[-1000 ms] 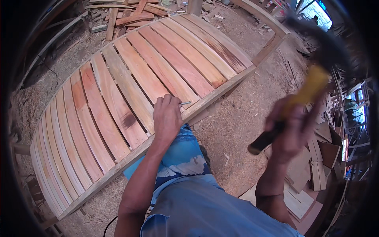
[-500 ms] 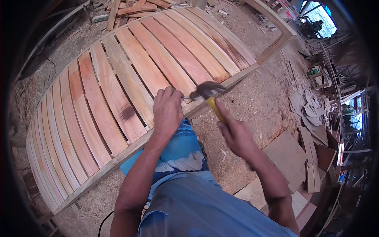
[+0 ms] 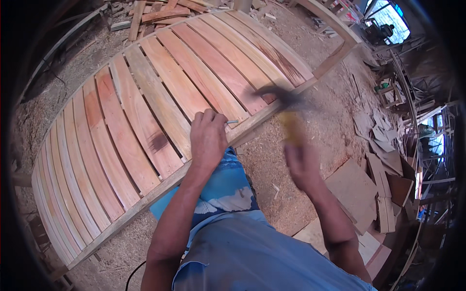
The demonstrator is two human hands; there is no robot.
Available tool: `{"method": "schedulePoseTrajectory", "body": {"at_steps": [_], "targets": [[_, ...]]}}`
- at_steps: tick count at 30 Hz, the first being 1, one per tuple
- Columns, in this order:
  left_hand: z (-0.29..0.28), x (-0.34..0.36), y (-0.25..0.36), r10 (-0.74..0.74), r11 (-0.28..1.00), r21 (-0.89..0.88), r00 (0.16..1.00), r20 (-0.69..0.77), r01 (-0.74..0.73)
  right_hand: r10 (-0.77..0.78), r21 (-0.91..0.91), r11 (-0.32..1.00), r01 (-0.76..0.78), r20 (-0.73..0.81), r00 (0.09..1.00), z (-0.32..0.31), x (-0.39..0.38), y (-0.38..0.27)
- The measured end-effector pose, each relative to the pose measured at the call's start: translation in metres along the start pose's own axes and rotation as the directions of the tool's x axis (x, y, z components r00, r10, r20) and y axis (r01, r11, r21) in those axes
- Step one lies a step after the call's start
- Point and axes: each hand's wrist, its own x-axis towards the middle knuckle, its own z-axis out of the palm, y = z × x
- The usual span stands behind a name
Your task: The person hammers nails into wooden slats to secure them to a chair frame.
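My left hand [image 3: 208, 133] is closed at the near edge of a slatted wooden panel [image 3: 187, 92]. A slim metal rod [image 3: 233, 121] juts out from its fingers toward the right; whether it is a nail or a punch I cannot tell. My right hand [image 3: 303, 165] grips a claw hammer by its yellow handle [image 3: 291, 127]. The dark hammer head [image 3: 281, 97], smeared by motion, is apart from the rod, up and to its right. Narrow gaps run between the panel's slats, which end at a long wooden rail [image 3: 145, 200] along the near side.
Scrap boards [image 3: 162, 14] lie in a heap beyond the panel. Flat sheets and offcuts [image 3: 352, 194] cover the floor at the right. A wooden frame piece [image 3: 335, 60] extends from the panel's far right corner. Wood shavings [image 3: 272, 179] litter the ground, and a black cable [image 3: 135, 274] curves near my left arm.
The hammer has swung away from the metal rod, up and to the right, with my right hand. More of the rod shows now. My left hand stays nearly in place.
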Motion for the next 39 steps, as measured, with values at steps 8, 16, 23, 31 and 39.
{"method": "schedulePoseTrajectory", "body": {"at_steps": [8,16,23,31,39], "targets": [[-0.01,-0.004,-0.006,-0.051,0.999,0.008,0.991,-0.123,0.052,0.356,-0.321,0.869,-0.376,-0.12,0.927,0.002,0.034,0.003],[-0.007,0.003,-0.024,-0.022,0.997,0.071,0.999,-0.024,0.023,0.081,-0.856,0.505,-0.114,-0.084,0.993,0.013,0.09,0.093],[-0.047,0.007,-0.075,0.19,0.973,0.093,0.96,0.205,-0.213,-0.169,-0.855,0.484,-0.187,-0.301,0.938,0.087,0.085,0.114],[-0.1,0.029,-0.151,0.127,0.986,0.093,0.98,0.153,-0.142,-0.208,-0.858,0.485,-0.171,-0.303,0.93,0.079,0.083,0.118],[-0.106,0.034,-0.152,0.095,0.993,0.046,0.968,0.231,-0.108,-0.013,-0.842,0.464,-0.274,-0.316,0.949,0.081,0.087,0.112]]}}
